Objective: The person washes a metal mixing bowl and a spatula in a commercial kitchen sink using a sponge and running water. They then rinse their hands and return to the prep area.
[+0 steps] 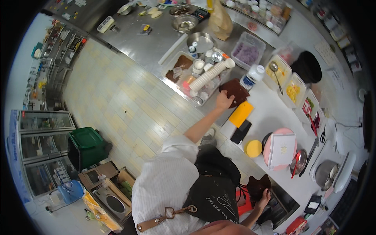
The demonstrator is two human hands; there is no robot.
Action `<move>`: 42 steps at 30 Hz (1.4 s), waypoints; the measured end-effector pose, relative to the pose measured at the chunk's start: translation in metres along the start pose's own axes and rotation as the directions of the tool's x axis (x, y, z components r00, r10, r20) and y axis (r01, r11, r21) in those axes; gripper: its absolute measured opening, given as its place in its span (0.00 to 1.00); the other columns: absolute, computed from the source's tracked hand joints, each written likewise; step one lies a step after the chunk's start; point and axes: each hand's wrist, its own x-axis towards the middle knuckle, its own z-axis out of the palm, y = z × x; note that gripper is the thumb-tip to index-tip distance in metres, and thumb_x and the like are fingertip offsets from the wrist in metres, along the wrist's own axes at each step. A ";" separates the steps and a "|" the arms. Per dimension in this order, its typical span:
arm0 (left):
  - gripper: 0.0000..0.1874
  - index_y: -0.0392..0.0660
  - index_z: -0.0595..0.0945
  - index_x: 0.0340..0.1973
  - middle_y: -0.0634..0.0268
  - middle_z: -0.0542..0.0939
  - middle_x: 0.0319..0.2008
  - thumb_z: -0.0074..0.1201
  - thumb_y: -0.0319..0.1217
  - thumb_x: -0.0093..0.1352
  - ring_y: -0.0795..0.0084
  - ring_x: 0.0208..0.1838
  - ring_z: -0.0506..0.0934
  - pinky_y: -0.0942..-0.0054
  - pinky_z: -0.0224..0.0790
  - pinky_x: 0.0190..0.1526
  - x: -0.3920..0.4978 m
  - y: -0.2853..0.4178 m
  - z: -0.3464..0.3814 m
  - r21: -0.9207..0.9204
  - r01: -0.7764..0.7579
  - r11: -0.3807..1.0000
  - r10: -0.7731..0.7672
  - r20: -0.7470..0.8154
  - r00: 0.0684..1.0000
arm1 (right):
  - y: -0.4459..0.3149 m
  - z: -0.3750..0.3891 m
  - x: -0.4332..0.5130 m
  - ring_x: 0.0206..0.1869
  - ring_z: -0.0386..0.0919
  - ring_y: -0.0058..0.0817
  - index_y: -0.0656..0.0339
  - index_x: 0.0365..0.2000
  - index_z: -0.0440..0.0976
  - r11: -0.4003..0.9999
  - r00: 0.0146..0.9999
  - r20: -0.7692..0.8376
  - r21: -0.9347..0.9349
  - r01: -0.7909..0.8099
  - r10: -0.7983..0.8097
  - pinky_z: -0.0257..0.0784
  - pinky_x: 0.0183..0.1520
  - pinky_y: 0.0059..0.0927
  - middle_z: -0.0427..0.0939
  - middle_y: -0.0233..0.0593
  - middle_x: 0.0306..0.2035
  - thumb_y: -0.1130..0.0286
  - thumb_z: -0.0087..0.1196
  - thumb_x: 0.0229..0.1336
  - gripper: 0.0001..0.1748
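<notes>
My left hand (224,101) reaches to the counter's edge and grips a corner of a dark brown cloth (236,91). That cloth lies bunched between a clear bin of cups and a white bottle with a blue label (252,77). Lower in the view, off the counter's front edge, my right hand (264,197) holds a second dark brown cloth (258,186), its upper edge standing in points. A yellow scraper (241,114) and a black phone-like object (241,132) lie close to my left hand.
The bin of paper cups (211,76) sits beside a tray of brown cake (183,64). Baskets of cut food (293,91) line the counter's back. A pink turntable (267,147) bears a white box. Behind me stand a green bin (88,144) and a glass-door fridge (44,147).
</notes>
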 end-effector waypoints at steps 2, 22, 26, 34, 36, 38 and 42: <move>0.23 0.34 0.79 0.42 0.49 0.83 0.39 0.70 0.37 0.58 0.48 0.42 0.83 0.59 0.76 0.45 0.009 -0.002 0.009 0.083 0.213 0.974 -0.211 -0.032 0.977 | -0.010 0.020 0.013 0.41 0.77 0.22 0.65 0.46 0.76 0.998 0.999 0.043 -0.053 0.027 -0.024 0.73 0.44 0.28 0.79 0.32 0.39 0.61 0.53 0.69 0.16; 0.20 0.43 0.79 0.47 0.60 0.79 0.45 0.58 0.39 0.63 0.65 0.55 0.74 0.65 0.67 0.58 0.026 0.072 -0.169 -0.810 0.408 0.421 -0.023 0.440 0.898 | -0.039 0.088 0.005 0.30 0.58 0.12 0.63 0.29 0.71 0.917 0.977 0.114 -0.340 0.210 -0.182 0.55 0.33 0.19 0.64 0.19 0.26 0.67 0.53 0.68 0.12; 0.18 0.47 0.79 0.49 0.65 0.78 0.49 0.46 0.43 0.71 0.65 0.56 0.74 0.57 0.71 0.54 0.125 0.027 -0.317 -0.728 0.062 0.683 -0.051 0.037 0.998 | -0.045 0.104 0.014 0.28 0.53 0.11 0.56 0.20 0.63 0.871 0.968 0.156 -0.427 0.244 -0.195 0.48 0.30 0.21 0.57 0.16 0.23 0.68 0.53 0.67 0.18; 0.13 0.37 0.76 0.42 0.59 0.80 0.42 0.49 0.34 0.69 0.68 0.39 0.77 0.74 0.71 0.39 0.123 -0.095 -0.416 -0.698 -0.148 0.700 -0.356 -0.521 0.776 | -0.075 0.154 0.039 0.37 0.71 0.14 0.66 0.43 0.79 0.817 0.945 0.268 -0.491 0.303 -0.189 0.68 0.42 0.21 0.77 0.23 0.33 0.64 0.61 0.63 0.15; 0.13 0.42 0.77 0.48 0.63 0.80 0.46 0.49 0.33 0.71 0.69 0.50 0.77 0.71 0.70 0.50 0.035 -0.096 -0.358 -0.579 0.041 0.814 -0.223 -0.247 0.943 | -0.092 0.178 0.049 0.26 0.67 0.14 0.66 0.39 0.79 0.792 0.929 0.265 -0.494 0.360 -0.258 0.62 0.27 0.21 0.73 0.23 0.25 0.62 0.61 0.62 0.15; 0.21 0.45 0.75 0.59 0.63 0.78 0.54 0.51 0.36 0.72 0.67 0.58 0.75 0.64 0.66 0.59 -0.046 -0.071 -0.290 -0.468 0.132 0.874 0.056 0.367 0.929 | -0.110 0.205 0.060 0.29 0.70 0.16 0.67 0.41 0.78 0.846 0.904 0.360 -0.386 0.368 -0.230 0.65 0.30 0.21 0.74 0.25 0.26 0.61 0.60 0.63 0.17; 0.47 0.41 0.58 0.71 0.57 0.63 0.69 0.69 0.29 0.60 0.62 0.70 0.63 0.62 0.57 0.68 -0.128 0.010 -0.185 -0.528 0.226 0.819 0.405 0.809 0.425 | -0.118 0.273 0.078 0.45 0.74 0.18 0.66 0.50 0.76 0.973 0.785 0.613 -0.118 0.198 -0.085 0.69 0.50 0.24 0.80 0.29 0.42 0.64 0.60 0.63 0.20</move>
